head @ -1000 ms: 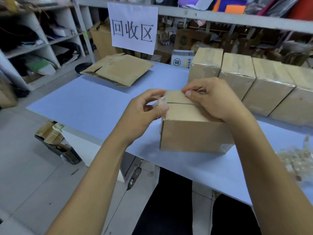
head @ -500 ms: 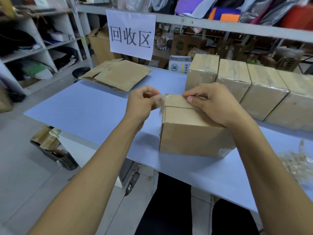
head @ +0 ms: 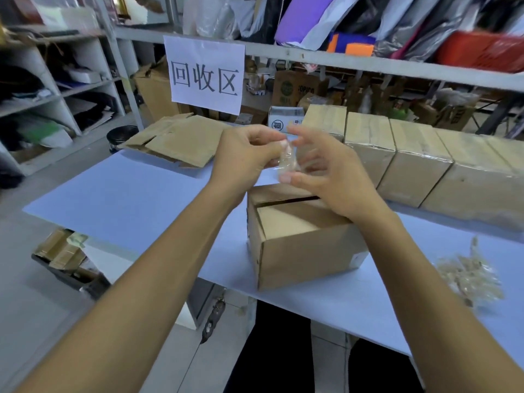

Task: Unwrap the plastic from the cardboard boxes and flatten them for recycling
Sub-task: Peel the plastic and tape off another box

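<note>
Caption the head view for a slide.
Both hands, left hand and right hand, hold peeled clear tape above the unsealed cardboard box.

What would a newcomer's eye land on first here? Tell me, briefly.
Both hands, left hand and right hand, pinch a crumpled strip of clear plastic tape above the plain brown cardboard box on the pale blue table. Behind hangs a white paper sign; plastic-wrapped boxes line the right.
</note>
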